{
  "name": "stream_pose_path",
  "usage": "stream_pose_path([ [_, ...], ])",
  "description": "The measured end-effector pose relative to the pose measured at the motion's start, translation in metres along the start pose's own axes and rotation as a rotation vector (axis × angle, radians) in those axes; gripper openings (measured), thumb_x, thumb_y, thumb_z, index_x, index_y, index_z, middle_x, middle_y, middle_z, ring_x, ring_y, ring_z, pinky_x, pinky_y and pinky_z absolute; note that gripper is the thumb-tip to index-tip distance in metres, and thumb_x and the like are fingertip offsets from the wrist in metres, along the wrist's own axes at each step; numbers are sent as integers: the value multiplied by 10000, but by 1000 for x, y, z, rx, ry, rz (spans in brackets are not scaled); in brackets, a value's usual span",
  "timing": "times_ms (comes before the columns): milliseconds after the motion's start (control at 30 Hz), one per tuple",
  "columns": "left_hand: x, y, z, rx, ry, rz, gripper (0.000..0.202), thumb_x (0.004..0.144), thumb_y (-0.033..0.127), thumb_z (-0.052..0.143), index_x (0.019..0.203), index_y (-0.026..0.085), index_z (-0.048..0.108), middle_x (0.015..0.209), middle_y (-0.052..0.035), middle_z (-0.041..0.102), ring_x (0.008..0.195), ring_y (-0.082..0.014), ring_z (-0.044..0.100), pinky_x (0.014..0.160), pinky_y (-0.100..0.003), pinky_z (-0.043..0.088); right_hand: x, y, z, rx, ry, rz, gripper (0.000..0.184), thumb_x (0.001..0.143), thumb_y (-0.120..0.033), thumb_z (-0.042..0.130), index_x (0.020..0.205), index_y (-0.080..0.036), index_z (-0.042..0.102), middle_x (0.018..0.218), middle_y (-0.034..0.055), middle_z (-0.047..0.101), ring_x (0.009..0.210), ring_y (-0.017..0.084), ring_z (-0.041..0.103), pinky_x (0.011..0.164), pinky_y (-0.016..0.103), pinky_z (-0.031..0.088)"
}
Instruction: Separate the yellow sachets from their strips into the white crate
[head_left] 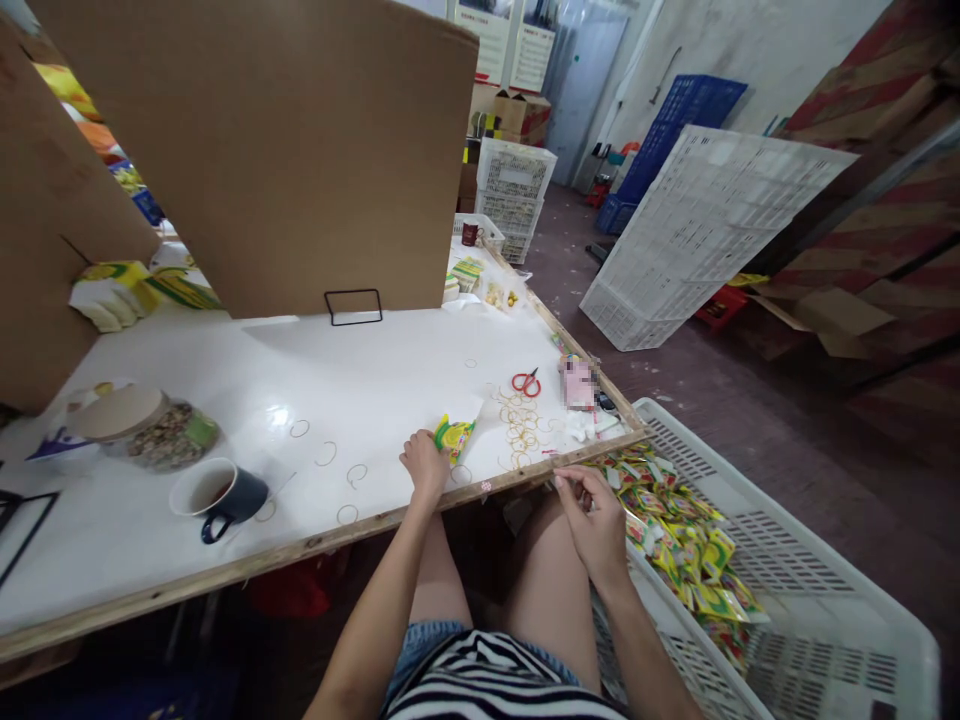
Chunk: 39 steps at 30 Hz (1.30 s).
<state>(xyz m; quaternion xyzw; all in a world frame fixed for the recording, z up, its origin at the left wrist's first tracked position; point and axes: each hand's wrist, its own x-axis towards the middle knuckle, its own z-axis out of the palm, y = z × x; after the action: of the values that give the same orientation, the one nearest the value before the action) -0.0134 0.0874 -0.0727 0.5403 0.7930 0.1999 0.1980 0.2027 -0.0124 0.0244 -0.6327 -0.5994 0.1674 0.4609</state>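
Observation:
My left hand [424,462] rests on the white table [315,380] near its front edge, fingers curled around a bundle of yellow-green sachets [454,436]. My right hand [592,510] hovers just below the table's edge over my lap, fingers pinched together on something too small to name. A heap of rubber bands [521,428] lies on the table between the two hands. Red-handled scissors [526,382] lie just beyond the bands. To my right, a white plastic crate [787,590] holds several yellow-green sachets [686,540].
A dark mug [217,495] and a lidded jar [146,428] stand at the left. Loose rubber bands dot the table. A big cardboard sheet [285,150] stands behind on a wire stand. White and blue crates [697,230] lean on the floor at right.

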Motion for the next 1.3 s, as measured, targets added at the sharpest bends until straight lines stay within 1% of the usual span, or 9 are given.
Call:
stream_pose_path([
  [100, -1, 0, 0, -8, -7, -9, 154, 805, 220, 586, 944, 156, 586, 1079, -130, 602, 1086, -311, 513, 875, -415, 365, -3, 1, 0, 9, -16, 17, 238, 884, -368, 540, 892, -171, 674, 914, 85, 648, 773, 205, 579, 673, 328, 454],
  [267, 0, 0, -1, -25, -14, -30, 308, 789, 229, 618, 1070, 144, 524, 1126, -136, 600, 1112, -314, 501, 889, -419, 358, -9, 4, 0, 19, -48, 46, 236, 885, -367, 543, 906, -173, 675, 897, 79, 666, 745, 201, 576, 658, 317, 445],
  [600, -1, 0, -12, -161, 32, -55, 242, 711, 185, 661, 914, 140, 538, 1089, -179, 564, 1111, -361, 478, 880, -454, 361, -10, 1, 5, 61, -76, 49, 237, 876, -386, 550, 890, -192, 684, 884, 78, 678, 763, 209, 594, 642, 313, 462],
  [733, -26, 4, -26, -341, 29, 24, 78, 822, 261, 536, 828, 193, 499, 891, -74, 580, 899, -247, 563, 769, -346, 417, -13, -2, 8, 71, -104, 60, 230, 889, -371, 528, 919, -200, 678, 869, 66, 685, 742, 201, 608, 653, 315, 481],
  [833, -62, 15, -38, -497, -60, 125, 128, 865, 332, 487, 826, 211, 469, 706, 15, 536, 648, -158, 541, 622, -261, 414, -16, -15, 14, 71, -114, -10, 209, 892, -316, 529, 1011, -211, 666, 1052, 91, 681, 955, 235, 623, 827, 374, 496],
  [967, -109, 31, -51, -803, -228, 325, 188, 862, 368, 527, 792, 206, 462, 686, 30, 505, 622, -126, 484, 588, -227, 385, -18, -38, 25, 76, -203, -135, 363, 884, -252, 534, 1246, -236, 562, 1272, 101, 588, 1220, 257, 504, 1016, 456, 415],
  [1033, -122, 36, -54, -927, -265, 360, 189, 866, 353, 536, 779, 199, 470, 683, 25, 495, 623, -123, 452, 593, -226, 369, -19, -45, 28, 95, -239, -127, 359, 885, -239, 519, 1242, -244, 554, 1234, 102, 600, 1169, 256, 536, 974, 448, 453],
  [1133, -127, 35, -56, -1051, -393, 321, 233, 827, 378, 606, 767, 191, 481, 700, 18, 504, 640, -122, 452, 609, -225, 375, -20, -47, 28, 127, -179, -57, 268, 864, -242, 539, 1130, -225, 568, 1081, 100, 623, 920, 222, 611, 794, 377, 528],
  [1300, -121, 30, -61, -1342, -903, 296, 389, 749, 501, 684, 959, 188, 585, 879, -35, 620, 855, -184, 577, 822, -301, 438, -23, -45, 26, 318, -187, 81, 210, 837, -307, 606, 1000, -231, 497, 802, 7, 562, 693, 153, 574, 609, 264, 509],
])
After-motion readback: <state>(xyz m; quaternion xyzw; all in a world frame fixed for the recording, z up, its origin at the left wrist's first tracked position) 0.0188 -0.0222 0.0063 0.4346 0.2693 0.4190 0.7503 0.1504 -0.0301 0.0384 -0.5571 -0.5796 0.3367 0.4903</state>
